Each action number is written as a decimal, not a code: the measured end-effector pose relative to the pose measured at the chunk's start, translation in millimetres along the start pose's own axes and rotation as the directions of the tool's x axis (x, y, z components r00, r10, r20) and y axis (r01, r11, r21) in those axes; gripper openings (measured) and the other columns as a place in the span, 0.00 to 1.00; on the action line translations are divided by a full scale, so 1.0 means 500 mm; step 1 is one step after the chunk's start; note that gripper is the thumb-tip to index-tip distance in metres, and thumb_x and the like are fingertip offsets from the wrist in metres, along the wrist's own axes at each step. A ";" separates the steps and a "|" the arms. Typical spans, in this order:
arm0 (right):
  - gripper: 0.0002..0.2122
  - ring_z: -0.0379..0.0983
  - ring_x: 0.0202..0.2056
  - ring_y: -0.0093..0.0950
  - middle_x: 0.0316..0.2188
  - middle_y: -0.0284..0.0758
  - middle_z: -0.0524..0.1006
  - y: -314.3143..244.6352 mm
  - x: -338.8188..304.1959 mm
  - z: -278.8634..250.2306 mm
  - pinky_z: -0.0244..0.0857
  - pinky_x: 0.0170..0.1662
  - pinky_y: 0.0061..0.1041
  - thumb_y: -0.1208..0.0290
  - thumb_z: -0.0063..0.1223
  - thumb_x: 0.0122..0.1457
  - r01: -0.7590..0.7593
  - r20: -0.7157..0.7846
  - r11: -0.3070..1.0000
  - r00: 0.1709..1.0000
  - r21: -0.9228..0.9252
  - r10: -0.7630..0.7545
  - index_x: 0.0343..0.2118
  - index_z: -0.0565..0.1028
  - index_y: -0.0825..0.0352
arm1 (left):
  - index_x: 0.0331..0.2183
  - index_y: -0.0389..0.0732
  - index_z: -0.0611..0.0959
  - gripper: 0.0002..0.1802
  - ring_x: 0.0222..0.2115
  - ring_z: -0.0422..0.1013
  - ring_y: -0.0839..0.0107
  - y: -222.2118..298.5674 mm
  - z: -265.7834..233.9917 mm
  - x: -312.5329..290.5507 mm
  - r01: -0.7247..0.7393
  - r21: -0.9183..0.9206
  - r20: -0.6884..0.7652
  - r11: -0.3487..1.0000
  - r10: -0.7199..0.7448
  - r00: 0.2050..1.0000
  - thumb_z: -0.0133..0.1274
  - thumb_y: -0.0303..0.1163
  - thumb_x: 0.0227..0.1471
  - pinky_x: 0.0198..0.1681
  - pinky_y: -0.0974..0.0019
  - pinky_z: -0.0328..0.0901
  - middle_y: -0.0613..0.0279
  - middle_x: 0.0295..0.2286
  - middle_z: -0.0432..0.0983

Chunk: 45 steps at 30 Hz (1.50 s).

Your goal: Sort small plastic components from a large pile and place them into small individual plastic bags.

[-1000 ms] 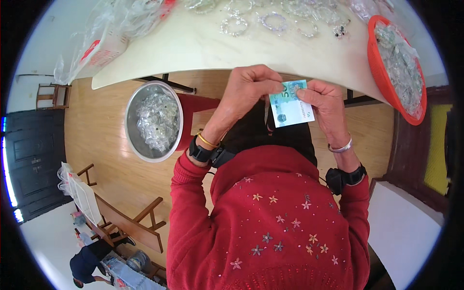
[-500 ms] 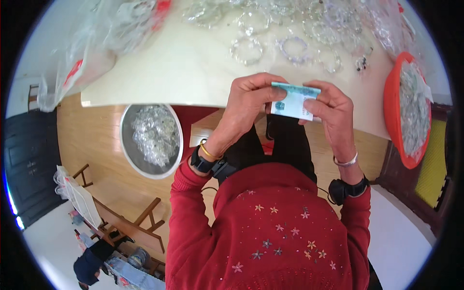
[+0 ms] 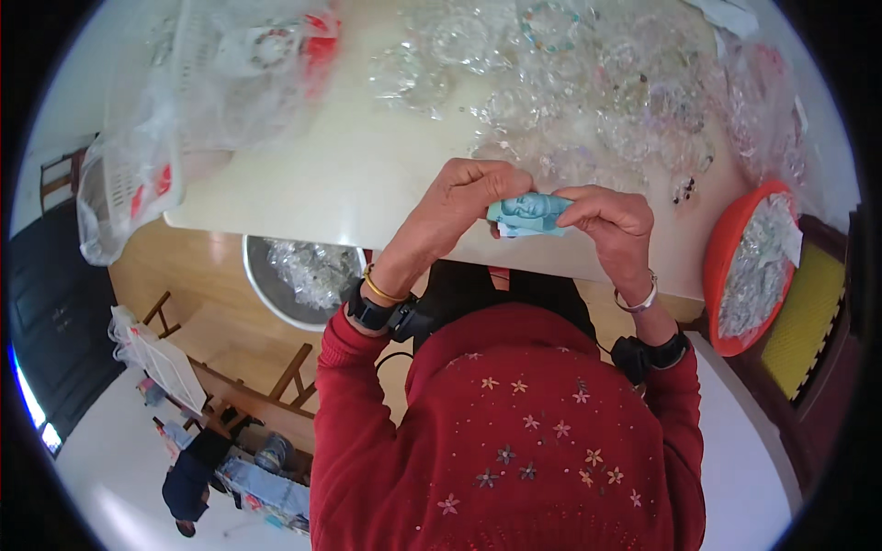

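your left hand (image 3: 459, 200) + right hand (image 3: 614, 220) both pinching folded banknote (image 3: 531, 211) | opposite ends, prob so it won't unfold | near bench (image 3: 303, 188) edge

1. Banknote (image 3: 531, 213): blue-green, with a printed portrait in darker teal and paler areas.
2. Sweater (image 3: 542, 367): deep red, scattered with pink, yellow and grey-blue flowers.
3. Left bangle (image 3: 378, 286): gold-coloured; right bangle (image 3: 640, 298): silver.
4. Wristbands (image 3: 367, 309): black.
5. Bench (image 3: 312, 184): cream.
6. Basket (image 3: 721, 266): orange-red.
7. Basin (image 3: 262, 285): silver-grey.
8. Mat (image 3: 804, 308): yellow, edged with black-and-white stripes.
9. Floor (image 3: 184, 266): light-brown wood tone.
10. Plastic bag (image 3: 243, 87): clear, red patches.
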State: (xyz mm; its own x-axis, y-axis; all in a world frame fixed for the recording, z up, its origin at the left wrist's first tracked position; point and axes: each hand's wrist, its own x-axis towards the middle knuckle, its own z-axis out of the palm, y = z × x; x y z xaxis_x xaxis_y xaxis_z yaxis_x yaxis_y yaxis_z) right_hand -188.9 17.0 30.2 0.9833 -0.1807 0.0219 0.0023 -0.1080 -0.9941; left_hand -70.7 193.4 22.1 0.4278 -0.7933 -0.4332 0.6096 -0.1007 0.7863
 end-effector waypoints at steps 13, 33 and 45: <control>0.13 0.74 0.28 0.21 0.27 0.36 0.77 -0.102 0.113 0.064 0.67 0.32 0.16 0.80 0.49 0.53 -0.396 0.237 0.827 0.916 0.400 0.324 0.43 0.71 0.72 | 0.27 0.35 0.81 0.12 0.15 0.70 0.78 0.133 0.012 -0.124 0.152 0.094 -0.190 0.984 -0.132 0.973 0.53 0.36 0.52 0.17 0.77 0.64 0.64 0.18 0.74; 0.07 0.71 0.18 0.20 0.20 0.34 0.75 -0.140 0.138 0.296 0.64 0.23 0.16 0.74 0.50 0.56 -0.295 0.295 0.954 0.909 -0.050 0.296 0.30 0.75 0.73 | 0.35 0.34 0.77 0.11 0.19 0.65 0.77 0.142 -0.174 -0.218 -0.078 0.248 0.069 0.966 0.063 0.996 0.49 0.31 0.50 0.23 0.74 0.61 0.64 0.20 0.73; 0.12 0.73 0.29 0.28 0.26 0.39 0.75 -0.003 0.131 0.409 0.65 0.31 0.24 0.67 0.50 0.55 0.043 0.861 0.911 0.348 -0.410 0.371 0.33 0.74 0.73 | 0.28 0.35 0.76 0.07 0.17 0.67 0.71 -0.231 -0.254 -0.409 0.270 0.323 -0.668 0.907 0.017 0.744 0.49 0.30 0.50 0.22 0.66 0.62 0.57 0.16 0.70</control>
State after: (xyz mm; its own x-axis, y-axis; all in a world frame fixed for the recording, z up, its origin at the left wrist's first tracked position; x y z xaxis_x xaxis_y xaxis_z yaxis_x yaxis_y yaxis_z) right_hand -87.4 205.5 11.5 0.4999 0.7386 -0.4524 -0.0299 -0.5073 -0.8613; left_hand -143.6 443.3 -36.1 0.7745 -0.1908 -0.6031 0.4523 -0.4994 0.7390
